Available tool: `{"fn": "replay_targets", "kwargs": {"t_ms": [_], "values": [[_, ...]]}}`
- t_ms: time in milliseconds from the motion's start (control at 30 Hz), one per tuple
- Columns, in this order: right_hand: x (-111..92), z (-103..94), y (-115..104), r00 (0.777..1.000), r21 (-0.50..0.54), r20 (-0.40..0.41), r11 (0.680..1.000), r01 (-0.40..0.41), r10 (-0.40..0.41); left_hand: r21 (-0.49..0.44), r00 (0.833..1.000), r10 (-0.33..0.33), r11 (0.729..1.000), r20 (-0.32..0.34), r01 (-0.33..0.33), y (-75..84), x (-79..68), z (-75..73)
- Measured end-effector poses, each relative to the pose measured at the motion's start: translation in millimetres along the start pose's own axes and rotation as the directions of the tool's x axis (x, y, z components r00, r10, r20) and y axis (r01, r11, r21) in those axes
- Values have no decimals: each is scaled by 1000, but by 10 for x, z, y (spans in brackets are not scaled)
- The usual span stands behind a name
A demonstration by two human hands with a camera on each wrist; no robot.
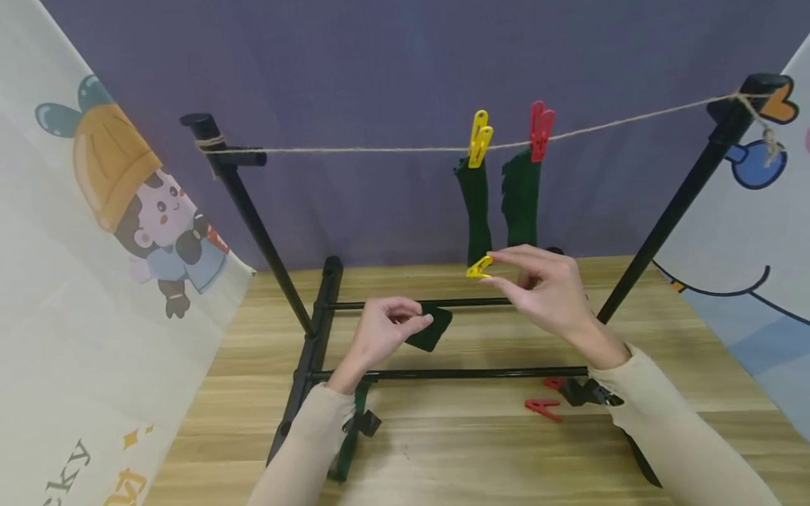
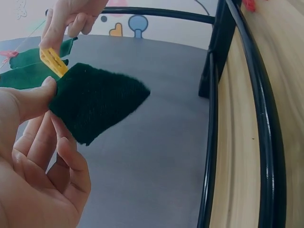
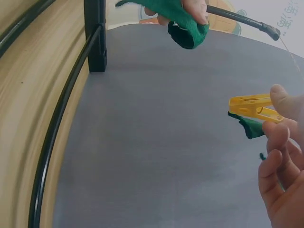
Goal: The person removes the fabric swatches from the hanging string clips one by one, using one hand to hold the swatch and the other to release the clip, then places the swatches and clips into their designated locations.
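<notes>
Green cloth [image 1: 433,332] is pinched between thumb and fingers of the left hand [image 1: 382,327], a flat corner jutting out beyond the fingertips toward the right. Opposite it, the right hand [image 1: 544,289] grips a small yellow peg [image 1: 479,268] by one end, between thumb and forefinger. Both hands are raised below the line [image 1: 354,150] — twine strung between the two posts of a black rack [image 1: 253,221].

Two more green strips hang from that twine, side by side: the left strip [image 1: 476,211] under a second yellow peg [image 1: 481,140], the right strip [image 1: 522,200] under a red peg [image 1: 541,132]. In the head view, the held peg overlaps the left strip's lower end — whether they touch, I cannot tell. On the wooden table [image 1: 455,443], another red peg [image 1: 543,409] lies near the right sleeve [image 1: 671,429].
</notes>
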State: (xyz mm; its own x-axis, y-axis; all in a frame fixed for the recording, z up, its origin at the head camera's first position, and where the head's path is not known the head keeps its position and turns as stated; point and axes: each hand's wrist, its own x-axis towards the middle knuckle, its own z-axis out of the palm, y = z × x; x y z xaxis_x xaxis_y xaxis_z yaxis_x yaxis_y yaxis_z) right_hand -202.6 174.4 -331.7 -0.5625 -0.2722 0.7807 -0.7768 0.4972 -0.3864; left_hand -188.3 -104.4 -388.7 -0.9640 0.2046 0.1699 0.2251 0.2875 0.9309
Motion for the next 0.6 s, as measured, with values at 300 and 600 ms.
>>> {"fn": "replay_targets", "kwargs": {"t_ms": [300,600], "values": [[-141,-15,63,998,14,-12,998,-59,59,69,999,45,997,7,-46,-21,-125,9],[-306,-21,114,986,17,-3,986,-169,169,286,992,107,950,64,-121,-52,-306,11]]}}
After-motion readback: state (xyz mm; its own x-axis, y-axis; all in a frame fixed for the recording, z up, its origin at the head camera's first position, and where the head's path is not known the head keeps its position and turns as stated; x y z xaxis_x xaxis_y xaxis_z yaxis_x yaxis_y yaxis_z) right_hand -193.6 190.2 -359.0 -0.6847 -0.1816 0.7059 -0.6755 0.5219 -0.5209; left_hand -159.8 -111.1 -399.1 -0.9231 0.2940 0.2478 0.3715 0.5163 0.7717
